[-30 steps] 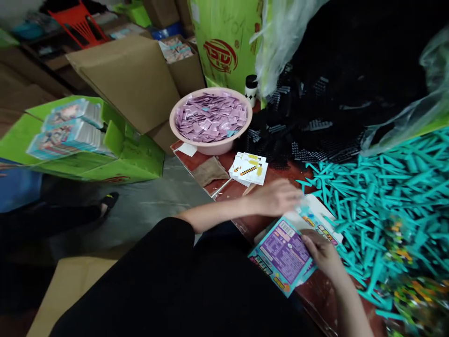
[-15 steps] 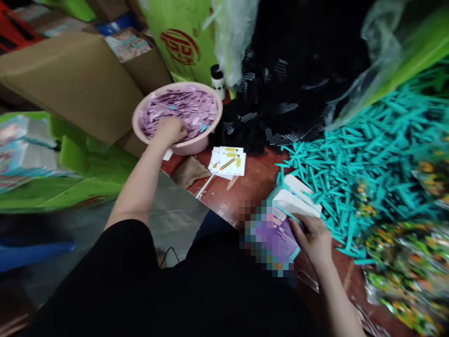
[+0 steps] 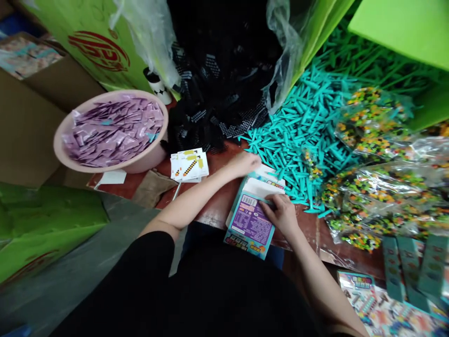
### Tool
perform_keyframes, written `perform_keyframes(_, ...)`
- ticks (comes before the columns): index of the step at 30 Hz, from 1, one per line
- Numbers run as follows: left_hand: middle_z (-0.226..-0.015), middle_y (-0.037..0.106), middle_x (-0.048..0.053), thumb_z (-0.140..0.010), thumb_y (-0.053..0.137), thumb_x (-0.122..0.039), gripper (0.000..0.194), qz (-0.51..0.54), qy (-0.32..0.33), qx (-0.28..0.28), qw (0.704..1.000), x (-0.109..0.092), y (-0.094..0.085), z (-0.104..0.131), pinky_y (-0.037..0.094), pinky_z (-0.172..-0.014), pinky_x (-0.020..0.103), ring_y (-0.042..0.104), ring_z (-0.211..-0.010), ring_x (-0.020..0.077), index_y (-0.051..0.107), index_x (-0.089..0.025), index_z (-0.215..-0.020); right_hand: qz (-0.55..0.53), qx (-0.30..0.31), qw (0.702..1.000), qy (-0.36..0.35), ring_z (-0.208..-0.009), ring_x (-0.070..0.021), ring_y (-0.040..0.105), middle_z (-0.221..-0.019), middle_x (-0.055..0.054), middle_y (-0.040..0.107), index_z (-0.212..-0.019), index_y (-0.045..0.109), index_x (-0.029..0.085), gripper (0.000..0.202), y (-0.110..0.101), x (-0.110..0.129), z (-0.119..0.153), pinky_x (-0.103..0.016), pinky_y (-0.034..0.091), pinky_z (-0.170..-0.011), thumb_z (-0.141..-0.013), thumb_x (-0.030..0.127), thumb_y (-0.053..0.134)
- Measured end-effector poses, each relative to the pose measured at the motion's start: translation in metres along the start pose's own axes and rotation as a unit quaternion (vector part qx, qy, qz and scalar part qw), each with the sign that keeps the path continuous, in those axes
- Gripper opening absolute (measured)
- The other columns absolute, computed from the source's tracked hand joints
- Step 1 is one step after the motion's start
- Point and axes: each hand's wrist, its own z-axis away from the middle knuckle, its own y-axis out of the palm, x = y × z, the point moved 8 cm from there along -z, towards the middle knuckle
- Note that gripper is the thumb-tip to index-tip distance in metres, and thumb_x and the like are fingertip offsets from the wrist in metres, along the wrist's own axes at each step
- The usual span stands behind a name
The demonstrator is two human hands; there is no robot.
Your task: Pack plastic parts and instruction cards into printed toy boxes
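The right hand [image 3: 280, 213] covers part of the purple-backed flat cardboard box [image 3: 249, 223], whose print is too small to read. The left hand's [image 3: 245, 163] fingertips blur against the box's top edge. Beyond the right hand, the teal printed cards [image 3: 410, 271] are cut off by the frame.

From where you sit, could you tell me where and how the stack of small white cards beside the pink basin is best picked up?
Judging by its pose, pinch the stack of small white cards across its two long edges from above. It lies flat on the table, apart from the pink basin, with bare wood on its near side, so fingers can probably slide under that edge.
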Motion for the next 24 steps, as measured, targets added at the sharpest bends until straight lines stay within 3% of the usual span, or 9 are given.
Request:
perform_keyframes(2,-0.115,0.07,0.014,-0.098,0.053,-0.028,0.023,-0.053,-0.151,-0.085,0.984,0.037,-0.009,-0.017,0.051,-0.084,0.033,0.068,-0.105,0.0272,0.071,-0.017,-0.108,-0.022,0.015,1.0,0.009,-0.077,-0.0237,0.064,-0.078,-0.007,0.069,-0.089,0.064,0.022,0.021,0.005,-0.005,0.004,-0.037,0.05,-0.073,-0.094,0.042,0.061)
perform_keyframes(4,-0.127,0.063,0.021,-0.095,0.061,-0.028,0.025,-0.076,-0.223,-0.096,0.967,0.057,-0.004,-0.026,0.053,-0.087,0.038,0.067,-0.11,0.0322,0.069,-0.014,-0.113,-0.036,0.032,0.999,0.002,-0.08,-0.0237,0.065,-0.08,-0.007,0.07,-0.089,0.064,0.022,0.019,0.006,-0.01,0.004,-0.037,0.051,-0.076,-0.094,0.04,0.061)
perform_keyframes(6,-0.129,0.061,0.024,-0.092,0.065,-0.026,0.025,-0.077,-0.234,-0.082,0.966,0.063,0.009,-0.03,0.054,-0.086,0.041,0.067,-0.109,0.0345,0.069,-0.012,-0.111,-0.03,0.022,0.999,-0.007,-0.086,-0.0243,0.066,-0.088,-0.008,0.07,-0.094,0.065,0.022,0.017,-0.004,-0.019,-0.001,-0.039,0.051,-0.082,-0.094,0.038,0.061)
perform_keyframes(8,-0.129,0.061,0.023,-0.092,0.064,-0.027,0.023,-0.082,-0.246,-0.08,0.963,0.066,0.015,-0.026,0.054,-0.086,0.042,0.066,-0.111,0.0353,0.069,-0.013,-0.11,0.008,-0.048,0.999,0.013,-0.099,-0.0268,0.064,-0.101,-0.011,0.07,-0.104,0.065,0.022,0.018,-0.031,-0.041,-0.013,-0.043,0.051,-0.09,-0.095,0.036,0.06)
perform_keyframes(12,-0.117,0.068,0.02,-0.095,0.062,-0.031,0.024,-0.1,-0.265,-0.081,0.956,0.069,0.006,-0.011,0.052,-0.09,0.043,0.066,-0.11,0.0352,0.068,-0.015,-0.11,0.099,-0.186,0.97,0.121,-0.129,-0.036,0.048,-0.136,-0.02,0.056,-0.124,0.057,0.017,0.046,-0.081,-0.113,-0.046,-0.056,0.037,-0.11,-0.084,0.032,0.074)
perform_keyframes(15,-0.112,0.07,0.017,-0.096,0.059,-0.034,0.024,-0.111,-0.246,-0.151,0.951,0.063,-0.026,0.001,0.051,-0.089,0.042,0.067,-0.107,0.034,0.067,-0.017,-0.111,0.073,-0.137,0.966,0.204,-0.123,-0.0336,0.048,-0.123,-0.018,0.061,-0.113,0.058,0.014,0.044,-0.075,-0.164,-0.071,-0.053,0.034,-0.11,-0.074,0.018,0.08)
perform_keyframes(18,-0.11,0.072,0.013,-0.096,0.059,-0.036,0.021,-0.097,-0.162,-0.22,0.957,0.04,-0.049,0.009,0.049,-0.09,0.038,0.067,-0.105,0.031,0.067,-0.019,-0.106,0.019,-0.124,0.961,0.248,-0.102,-0.0222,0.051,-0.094,-0.007,0.062,-0.095,0.057,0.016,0.022,-0.065,-0.179,-0.079,-0.042,0.035,-0.106,-0.08,0.009,0.072)
perform_keyframes(21,-0.106,0.072,0.011,-0.094,0.064,-0.032,0.016,-0.081,-0.072,-0.177,0.978,0.013,-0.034,0.008,0.049,-0.09,0.036,0.067,-0.102,0.0283,0.07,-0.019,-0.103,-0.135,-0.209,0.931,0.269,-0.083,-0.0134,0.047,-0.082,0.001,0.056,-0.092,0.058,0.019,0.022,-0.072,-0.171,-0.071,-0.03,0.035,-0.101,-0.081,0.007,0.072)
perform_keyframes(24,-0.097,0.073,0.009,-0.087,0.07,-0.025,0.011,-0.066,-0.009,-0.06,0.996,-0.006,0.003,0.007,0.049,-0.085,0.033,0.068,-0.097,0.0267,0.074,-0.019,-0.095,-0.258,-0.257,0.889,0.276,-0.075,-0.0095,0.046,-0.082,0.005,0.058,-0.095,0.058,0.021,0.027,-0.077,-0.158,-0.06,-0.022,0.039,-0.089,-0.079,0.012,0.077)
